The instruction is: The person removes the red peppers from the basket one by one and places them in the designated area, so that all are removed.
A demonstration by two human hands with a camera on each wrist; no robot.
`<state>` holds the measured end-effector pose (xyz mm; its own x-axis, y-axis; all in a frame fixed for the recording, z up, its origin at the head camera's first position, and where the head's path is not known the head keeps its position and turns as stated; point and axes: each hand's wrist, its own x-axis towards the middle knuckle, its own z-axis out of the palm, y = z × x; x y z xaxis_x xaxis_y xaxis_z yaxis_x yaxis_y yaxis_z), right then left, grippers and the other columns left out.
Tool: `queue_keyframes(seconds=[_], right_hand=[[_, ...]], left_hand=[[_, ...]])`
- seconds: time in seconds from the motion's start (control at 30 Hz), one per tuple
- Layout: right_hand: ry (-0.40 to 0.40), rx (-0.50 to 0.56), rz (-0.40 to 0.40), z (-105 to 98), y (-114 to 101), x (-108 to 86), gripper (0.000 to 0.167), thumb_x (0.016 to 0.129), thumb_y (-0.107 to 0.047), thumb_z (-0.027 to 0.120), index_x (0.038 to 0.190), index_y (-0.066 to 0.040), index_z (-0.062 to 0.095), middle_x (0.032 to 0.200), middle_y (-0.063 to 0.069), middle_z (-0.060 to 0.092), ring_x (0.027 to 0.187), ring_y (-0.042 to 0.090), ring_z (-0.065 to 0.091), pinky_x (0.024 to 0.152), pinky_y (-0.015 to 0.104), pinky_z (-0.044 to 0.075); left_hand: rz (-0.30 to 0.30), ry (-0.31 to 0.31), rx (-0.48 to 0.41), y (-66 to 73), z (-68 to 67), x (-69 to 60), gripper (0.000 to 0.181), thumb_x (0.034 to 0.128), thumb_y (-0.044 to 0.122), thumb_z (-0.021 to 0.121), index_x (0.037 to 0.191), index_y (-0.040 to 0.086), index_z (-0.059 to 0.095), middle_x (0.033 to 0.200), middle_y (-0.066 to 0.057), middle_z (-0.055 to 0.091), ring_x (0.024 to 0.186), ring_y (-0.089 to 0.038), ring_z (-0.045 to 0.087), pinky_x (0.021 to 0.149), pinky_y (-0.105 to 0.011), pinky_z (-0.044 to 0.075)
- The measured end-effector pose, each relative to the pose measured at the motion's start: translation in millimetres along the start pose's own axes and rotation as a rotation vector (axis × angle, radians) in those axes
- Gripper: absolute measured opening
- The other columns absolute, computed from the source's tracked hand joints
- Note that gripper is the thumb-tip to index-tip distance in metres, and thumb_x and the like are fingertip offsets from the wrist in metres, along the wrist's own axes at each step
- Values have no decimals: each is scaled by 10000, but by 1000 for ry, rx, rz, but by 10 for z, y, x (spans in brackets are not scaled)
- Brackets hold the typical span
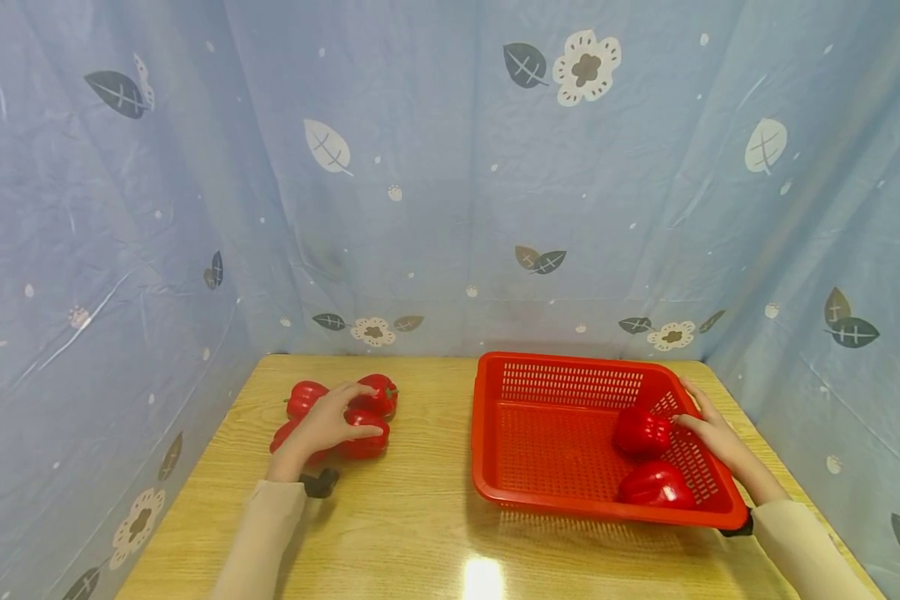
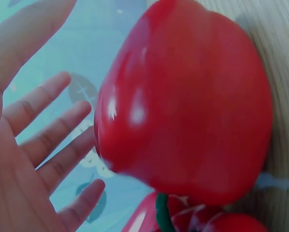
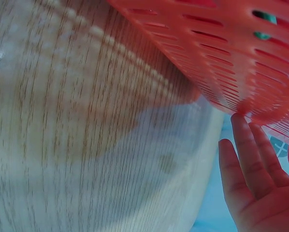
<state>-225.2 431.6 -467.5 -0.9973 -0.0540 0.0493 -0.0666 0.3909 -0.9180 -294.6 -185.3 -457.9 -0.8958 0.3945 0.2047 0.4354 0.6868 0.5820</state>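
Note:
Several glossy red bell peppers (image 1: 367,437) lie bunched on the left of the table. My left hand (image 1: 328,423) is over them with thumb and fingers spread; in the left wrist view its fingers reach past one large pepper (image 2: 188,106) without closing round it. To the right stands a red plastic basket (image 1: 555,454) with slotted walls. Two more bell peppers (image 1: 656,485) are inside at its right end. My right hand (image 1: 723,433) holds the basket's right rim, thumb over the inside. In the right wrist view the fingers (image 3: 253,164) touch the outer wall.
The wood-grain table (image 1: 427,500) runs between the pepper group and the basket. A blue curtain (image 1: 420,208) with leaves and flowers encloses the back and both sides. Dark wrist straps (image 1: 320,483) show at the cuffs.

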Motion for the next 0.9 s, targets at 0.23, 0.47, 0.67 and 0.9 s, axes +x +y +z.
queue_keyframes(seconds=[0.23,0.47,0.67,0.9], right_hand=[[2,-10,16,0,10,-3,679,984,-110,400,1496,-181,-41,1289,416,277,747,94,639,624,327,563],[-9,4,15,6,-33,-17,683,986,-129,400,1495,-199,-49,1286,411,281,756,82,637,637,333,564],[-10,8,20,9,-50,-16,680,987,-122,392,1496,-230,-46,1284,398,287,755,79,639,642,331,565],[-3,0,30,11,-34,-9,687,982,-114,403,1494,-181,-49,1259,408,315,739,88,636,632,329,563]], left_hand=[[106,35,-17,50,74,94,679,653,481,799,1203,148,581,1202,-4,581,1156,-225,489,978,-472,405],[169,41,-18,122,163,184,636,690,482,772,1212,180,571,1217,-36,578,1156,-214,500,970,-461,413],[163,17,-68,190,257,228,655,709,407,784,1261,147,545,1233,1,548,1170,-278,501,965,-475,420],[117,-12,-94,282,372,279,642,699,438,781,1260,252,528,1281,85,496,1215,-185,459,993,-453,403]])
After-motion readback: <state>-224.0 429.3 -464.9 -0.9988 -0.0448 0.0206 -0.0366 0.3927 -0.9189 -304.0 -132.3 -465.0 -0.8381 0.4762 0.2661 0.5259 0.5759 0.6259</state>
